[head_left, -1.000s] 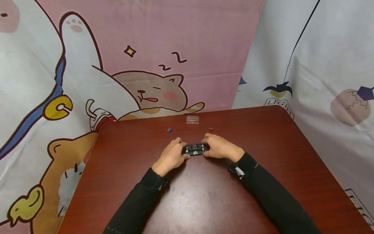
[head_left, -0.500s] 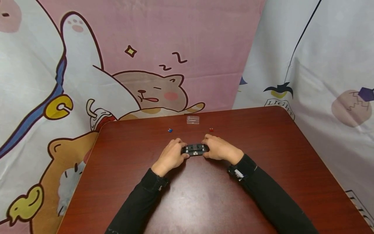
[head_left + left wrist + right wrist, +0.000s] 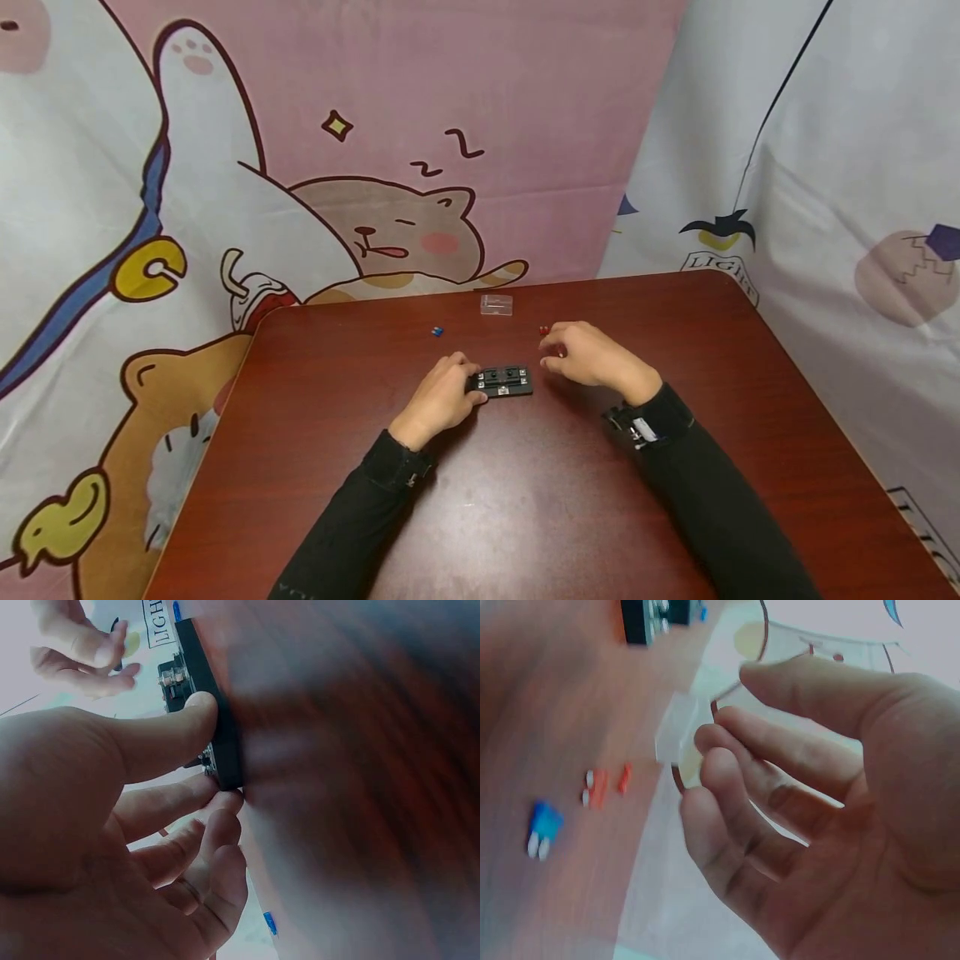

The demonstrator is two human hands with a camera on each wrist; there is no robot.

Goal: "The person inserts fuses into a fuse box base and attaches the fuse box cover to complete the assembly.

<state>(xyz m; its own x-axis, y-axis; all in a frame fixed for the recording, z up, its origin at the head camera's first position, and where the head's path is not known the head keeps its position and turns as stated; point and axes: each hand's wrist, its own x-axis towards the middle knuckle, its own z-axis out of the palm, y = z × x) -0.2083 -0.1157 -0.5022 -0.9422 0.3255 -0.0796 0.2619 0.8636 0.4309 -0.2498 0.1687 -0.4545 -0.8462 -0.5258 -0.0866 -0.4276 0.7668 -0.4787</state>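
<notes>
A flat black rectangular block with metal terminals (image 3: 504,381) lies on the table in the head view. My left hand (image 3: 438,400) grips its left end, thumb (image 3: 201,712) on the front side and fingers at the back. My right hand (image 3: 600,362) is apart from the block, to its right, fingers loosely bent with nothing between them. In the right wrist view, small red pieces with silvery prongs (image 3: 598,787) and a blue piece with two silvery prongs (image 3: 546,821) lie near this hand. That blue piece is hidden by the hand in the head view.
A clear plastic box (image 3: 497,305) stands near the far edge of the brown table (image 3: 480,517). Another small blue piece (image 3: 437,332) lies beyond the left hand. Printed cloth (image 3: 562,125) hangs behind the table.
My right hand has let go of the block's right end and moved right and slightly away from me, toward the red pieces. The left hand keeps its grip.
</notes>
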